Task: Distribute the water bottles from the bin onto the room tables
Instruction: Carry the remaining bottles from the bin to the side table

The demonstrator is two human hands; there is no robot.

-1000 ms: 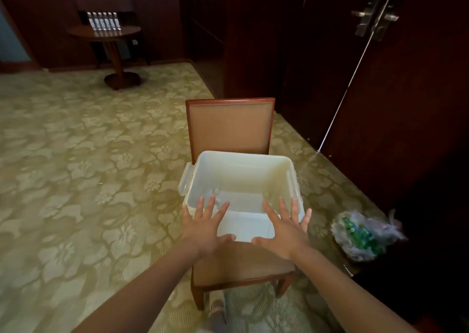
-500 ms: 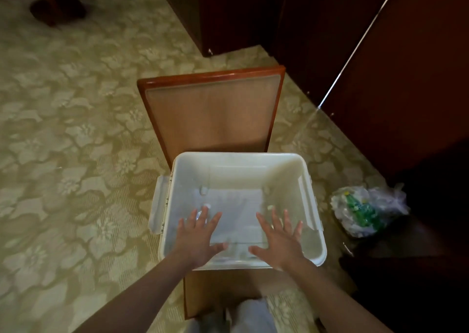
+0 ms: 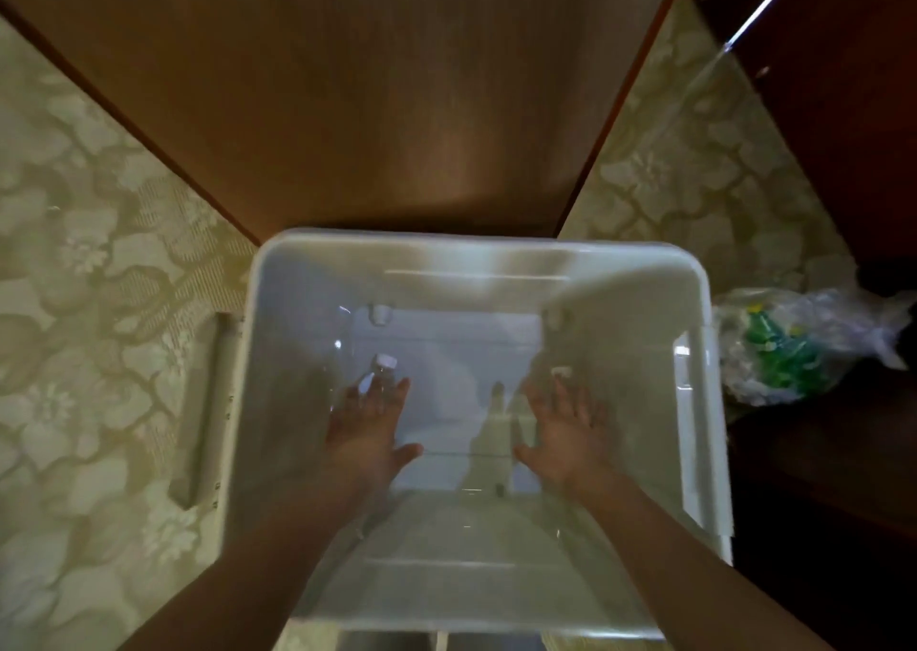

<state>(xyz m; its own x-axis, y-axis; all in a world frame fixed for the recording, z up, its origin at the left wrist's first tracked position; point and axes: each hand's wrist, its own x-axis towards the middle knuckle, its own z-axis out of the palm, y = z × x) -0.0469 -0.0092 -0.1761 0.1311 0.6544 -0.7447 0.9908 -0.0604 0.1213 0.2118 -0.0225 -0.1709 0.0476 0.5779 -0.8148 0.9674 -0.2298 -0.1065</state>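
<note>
Right now my fingers are spread flat and hold nothing: the left hand (image 3: 369, 429) reaches down into the white bin (image 3: 307, 253), its fingertips just at a clear water bottle (image 3: 379, 372) with a white cap lying on the bin floor, though blur keeps me from telling whether they touch. My right hand (image 3: 565, 434) is likewise splayed, palm down, on the right side of the bin. Both forearms slope in from the near edge. Beyond the bin rises the chair back (image 3: 347, 94); a plastic bag (image 3: 794, 347) lies on the carpet (image 3: 89, 253) at right.
</note>
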